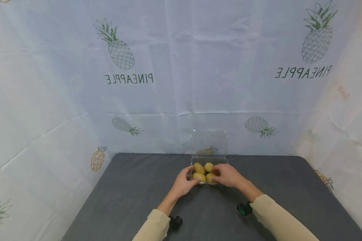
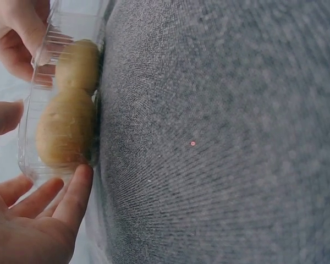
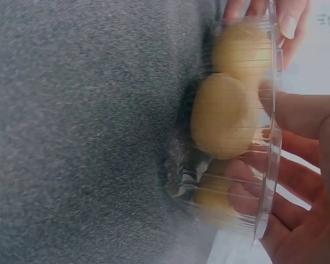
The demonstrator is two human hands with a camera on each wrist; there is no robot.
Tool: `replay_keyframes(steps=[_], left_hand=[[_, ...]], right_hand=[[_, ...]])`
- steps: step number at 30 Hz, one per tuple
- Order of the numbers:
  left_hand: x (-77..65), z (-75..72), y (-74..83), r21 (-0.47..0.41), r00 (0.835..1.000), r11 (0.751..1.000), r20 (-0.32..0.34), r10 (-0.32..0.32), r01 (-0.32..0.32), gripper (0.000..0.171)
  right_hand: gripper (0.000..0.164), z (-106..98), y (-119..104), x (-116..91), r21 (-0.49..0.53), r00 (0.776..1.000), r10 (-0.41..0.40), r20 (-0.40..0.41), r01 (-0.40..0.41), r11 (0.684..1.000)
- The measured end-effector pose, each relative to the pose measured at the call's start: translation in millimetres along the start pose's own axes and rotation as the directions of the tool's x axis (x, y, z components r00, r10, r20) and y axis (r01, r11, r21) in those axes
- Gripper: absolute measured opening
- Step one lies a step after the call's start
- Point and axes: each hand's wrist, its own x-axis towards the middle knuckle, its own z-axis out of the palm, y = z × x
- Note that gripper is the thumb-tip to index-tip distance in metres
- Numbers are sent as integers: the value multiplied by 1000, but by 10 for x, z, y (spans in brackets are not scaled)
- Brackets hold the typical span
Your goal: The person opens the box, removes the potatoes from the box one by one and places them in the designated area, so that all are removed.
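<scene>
A clear plastic clamshell box [image 1: 209,158] sits on the grey table, its lid [image 1: 209,139] raised at the back. Several yellow potatoes lie inside, among them a front left potato [image 1: 199,177] and a front right potato [image 3: 223,115]. My left hand [image 1: 182,183] holds the box's left end, fingers [image 2: 80,190] against the outer wall and thumb by the rim. Over the right side of the box, my right hand [image 1: 229,175] reaches in. Its thumb [image 3: 297,110] and fingertips lie about the front right potato, seen through the ribbed wall.
The dark grey tabletop [image 1: 132,201] ends at a hanging white cloth [image 1: 181,93] printed with pineapples, which also runs along both sides. Each wrist carries a small black device, such as the left device [image 1: 175,222] and the right device [image 1: 244,209].
</scene>
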Motion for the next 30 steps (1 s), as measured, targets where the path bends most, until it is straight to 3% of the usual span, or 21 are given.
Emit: replay_keyframes(steps=[17, 30], left_hand=[[10, -6, -1, 8, 1000, 1000, -3, -11, 11, 67], [9, 12, -9, 18, 1000, 1000, -10, -7, 7, 66]], right_hand=[[34, -59, -59, 107, -84, 996, 10, 89, -3, 996], [33, 38, -10, 161, -58, 999, 17, 32, -15, 998]])
